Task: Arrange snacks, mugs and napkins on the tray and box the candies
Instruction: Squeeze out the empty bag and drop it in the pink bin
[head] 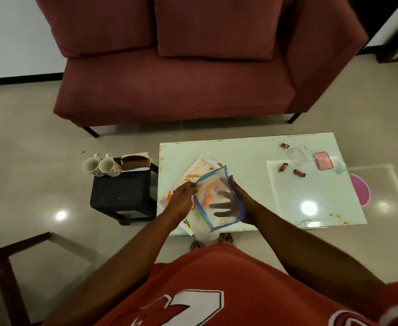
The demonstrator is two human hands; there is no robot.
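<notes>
Both hands hold a clear zip bag (213,184) with a blue rim above the white tray (199,164) at the table's near left. My right hand (236,201) lies under and behind the bag, its fingers showing through the plastic. At the bag's left edge my left hand (181,196) pinches the rim beside a colourful snack packet (192,201). Two floral mugs (101,165) and a brown napkin holder (135,162) stand on the black stool (122,191). Three wrapped candies (283,167) lie on the table near a clear box (296,156) and its pink lid (323,160).
The white glass-topped table (259,147) stands in front of a dark red sofa (176,85). A pink round object (360,189) sits on the floor past the table's right edge. A wooden chair frame (5,262) is at the near left.
</notes>
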